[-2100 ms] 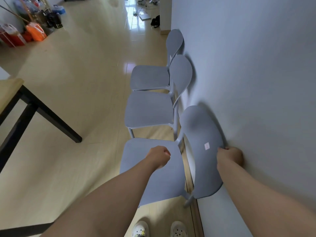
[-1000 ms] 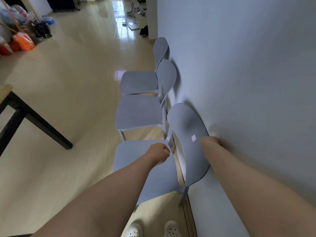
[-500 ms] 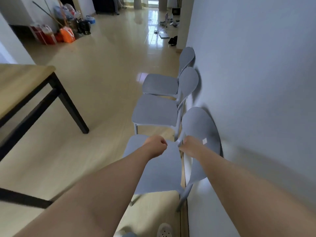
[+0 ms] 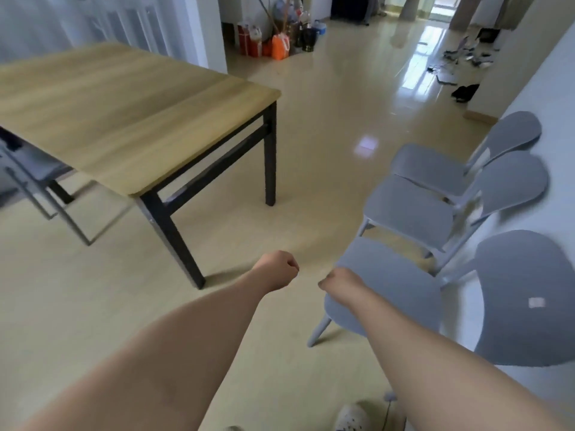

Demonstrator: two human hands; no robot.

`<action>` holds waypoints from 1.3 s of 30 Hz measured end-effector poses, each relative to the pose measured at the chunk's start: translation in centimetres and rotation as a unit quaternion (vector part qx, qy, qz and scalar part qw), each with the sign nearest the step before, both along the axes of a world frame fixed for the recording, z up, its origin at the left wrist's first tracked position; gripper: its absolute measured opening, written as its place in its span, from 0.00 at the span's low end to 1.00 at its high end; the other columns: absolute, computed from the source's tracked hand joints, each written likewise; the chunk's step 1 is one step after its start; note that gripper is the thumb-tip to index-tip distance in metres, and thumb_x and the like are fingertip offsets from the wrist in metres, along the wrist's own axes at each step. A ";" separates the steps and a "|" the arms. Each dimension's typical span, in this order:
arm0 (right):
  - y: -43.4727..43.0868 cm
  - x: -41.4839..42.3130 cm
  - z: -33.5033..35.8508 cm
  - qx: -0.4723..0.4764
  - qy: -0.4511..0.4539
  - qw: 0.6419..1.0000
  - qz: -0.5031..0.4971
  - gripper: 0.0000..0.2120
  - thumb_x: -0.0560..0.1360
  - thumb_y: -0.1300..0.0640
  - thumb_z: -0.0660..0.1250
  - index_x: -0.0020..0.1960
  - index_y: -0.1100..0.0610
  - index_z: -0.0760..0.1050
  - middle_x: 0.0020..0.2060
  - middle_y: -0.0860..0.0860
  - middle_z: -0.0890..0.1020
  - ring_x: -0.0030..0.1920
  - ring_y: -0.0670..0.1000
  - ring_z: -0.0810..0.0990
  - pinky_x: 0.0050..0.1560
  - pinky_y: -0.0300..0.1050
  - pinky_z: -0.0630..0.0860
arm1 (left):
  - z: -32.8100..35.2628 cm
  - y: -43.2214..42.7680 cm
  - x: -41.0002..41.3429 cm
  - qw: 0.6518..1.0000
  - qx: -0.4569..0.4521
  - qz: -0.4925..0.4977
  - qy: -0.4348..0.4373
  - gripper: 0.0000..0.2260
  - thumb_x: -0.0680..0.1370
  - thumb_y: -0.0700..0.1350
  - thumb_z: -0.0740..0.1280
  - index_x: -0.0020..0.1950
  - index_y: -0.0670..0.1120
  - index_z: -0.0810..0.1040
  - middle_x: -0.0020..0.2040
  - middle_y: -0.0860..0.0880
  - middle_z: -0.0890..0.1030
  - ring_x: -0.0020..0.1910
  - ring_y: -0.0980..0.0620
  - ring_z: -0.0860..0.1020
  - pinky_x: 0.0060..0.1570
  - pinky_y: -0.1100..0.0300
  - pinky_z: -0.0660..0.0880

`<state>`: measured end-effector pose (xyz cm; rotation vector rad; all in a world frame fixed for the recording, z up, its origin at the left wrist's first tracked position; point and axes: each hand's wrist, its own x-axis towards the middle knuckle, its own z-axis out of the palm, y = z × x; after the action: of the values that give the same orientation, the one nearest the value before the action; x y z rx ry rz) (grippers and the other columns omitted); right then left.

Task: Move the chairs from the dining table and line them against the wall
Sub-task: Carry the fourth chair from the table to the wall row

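Note:
Three grey plastic chairs stand in a row with their backs to the white wall on the right: the nearest chair, the middle chair and the far chair. My left hand is a closed fist over the floor, left of the nearest chair, holding nothing. My right hand is curled shut above the front corner of that chair's seat, also holding nothing. The wooden dining table with black legs fills the upper left. Another grey chair sits partly hidden beneath its left side.
Shiny beige floor stretches between the table and the chair row. Red and orange containers cluster at the back wall. Cables and dark items litter the far floor on the right. My shoes show at the bottom edge.
Both hands let go of the nearest chair and drew back. My view swung left, bringing the dining table and the chair under it into sight.

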<state>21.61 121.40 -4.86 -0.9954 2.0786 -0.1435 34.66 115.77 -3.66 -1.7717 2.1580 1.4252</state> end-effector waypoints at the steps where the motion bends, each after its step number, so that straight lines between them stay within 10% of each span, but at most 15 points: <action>1: -0.7 2.4 0.0 -0.002 -0.013 1.000 0.016 0.10 0.77 0.57 0.59 0.38 0.59 0.68 0.35 0.53 0.71 0.44 0.55 0.70 0.38 0.40 0.63 | -0.2 -0.5 2.5 1.000 0.003 0.027 -0.001 0.14 0.77 0.37 0.57 0.57 0.41 0.80 0.46 0.44 0.77 0.45 0.48 0.76 0.42 0.62 0.70; 4: -2.9 11.3 0.5 -0.020 -0.043 0.996 0.080 0.05 0.76 0.58 0.59 0.42 0.58 0.68 0.35 0.54 0.70 0.37 0.53 0.68 0.36 0.41 0.62 | -0.7 -1.5 11.8 0.994 0.006 0.105 -0.008 0.12 0.77 0.37 0.57 0.52 0.44 0.79 0.46 0.45 0.77 0.44 0.47 0.77 0.33 0.63 0.70; 8: -4.8 20.1 0.6 -0.022 -0.063 0.988 0.140 0.10 0.77 0.58 0.60 0.53 0.61 0.75 0.43 0.55 0.73 0.42 0.55 0.70 0.38 0.40 0.65 | -1.0 -1.8 21.3 0.983 0.001 0.182 -0.021 0.13 0.78 0.39 0.59 0.57 0.40 0.80 0.50 0.42 0.79 0.46 0.46 0.78 0.44 0.59 0.73; 16: -9.3 33.0 -0.4 -0.012 -0.062 0.964 0.260 0.02 0.76 0.57 0.59 0.47 0.56 0.68 0.39 0.54 0.72 0.38 0.54 0.69 0.27 0.38 0.59 | -1.9 -2.2 34.5 0.946 0.016 0.322 -0.034 0.14 0.77 0.37 0.58 0.57 0.40 0.80 0.58 0.40 0.82 0.55 0.42 0.81 0.50 0.56 0.77; 24: -19.1 41.5 -1.9 0.025 -0.069 0.932 0.354 0.08 0.76 0.58 0.58 0.38 0.54 0.63 0.33 0.50 0.64 0.34 0.53 0.65 0.27 0.37 0.55 | -2.4 -9.5 43.4 0.904 0.028 0.427 -0.008 0.13 0.78 0.37 0.56 0.55 0.43 0.79 0.47 0.44 0.78 0.43 0.48 0.77 0.25 0.66 0.65; 30: -30.1 46.6 -0.7 -0.008 -0.064 0.922 0.381 0.01 0.76 0.60 0.57 0.47 0.57 0.67 0.43 0.54 0.70 0.42 0.55 0.68 0.28 0.37 0.59 | -1.0 -18.9 48.0 0.897 0.005 0.441 -0.029 0.13 0.77 0.36 0.59 0.57 0.41 0.80 0.57 0.41 0.82 0.45 0.49 0.75 0.44 0.62 0.71; 39: -40.9 56.6 -1.3 0.007 -0.053 0.899 0.434 0.08 0.78 0.59 0.56 0.51 0.58 0.74 0.46 0.55 0.72 0.44 0.55 0.70 0.38 0.38 0.66 | -0.8 -27.9 57.9 0.860 0.024 0.510 -0.007 0.15 0.78 0.36 0.56 0.58 0.40 0.79 0.46 0.45 0.77 0.42 0.48 0.76 0.23 0.69 0.66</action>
<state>78.25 80.50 -6.14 -1.7580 1.3655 0.2717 92.60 87.89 -4.46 -3.0654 1.0668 1.4777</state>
